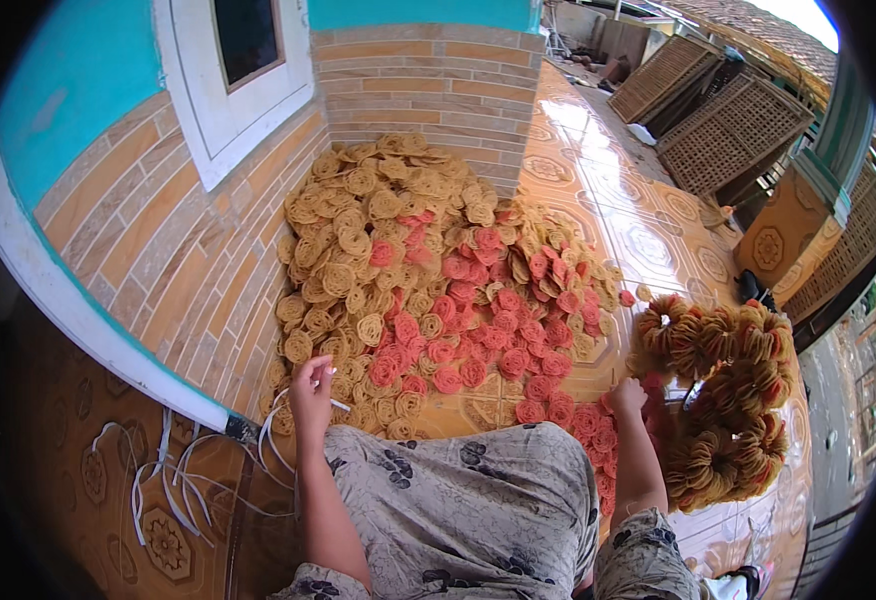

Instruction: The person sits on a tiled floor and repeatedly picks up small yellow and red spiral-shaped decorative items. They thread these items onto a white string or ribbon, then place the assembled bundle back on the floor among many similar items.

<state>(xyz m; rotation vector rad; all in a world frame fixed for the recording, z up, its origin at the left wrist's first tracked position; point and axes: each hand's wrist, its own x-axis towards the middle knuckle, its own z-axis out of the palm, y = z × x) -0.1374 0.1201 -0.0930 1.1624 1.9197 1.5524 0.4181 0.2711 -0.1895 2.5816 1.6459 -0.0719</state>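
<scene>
A big heap of round, coiled, lacy crackers (338,245) lies in front of me against the wall, mostly tan. Pink crackers (478,325) are mixed through its middle and right, running down beside my knee. My left hand (311,395) is raised at the heap's near left edge, fingers pinched on a white strip (281,408). Over the pink crackers at the right, my right hand (627,396) is closed; what its fingers hold is hidden. Just beyond it stand bundles of tan and red crackers (718,345) packed tightly into rings.
More white strips (173,480) trail over the dark step at the left. A brick-patterned wall (138,215) with a white-framed door (243,90) borders the heap. Glossy patterned tiles (648,240) run back at the right, toward woven racks (733,130). Patterned cloth (458,490) covers my lap.
</scene>
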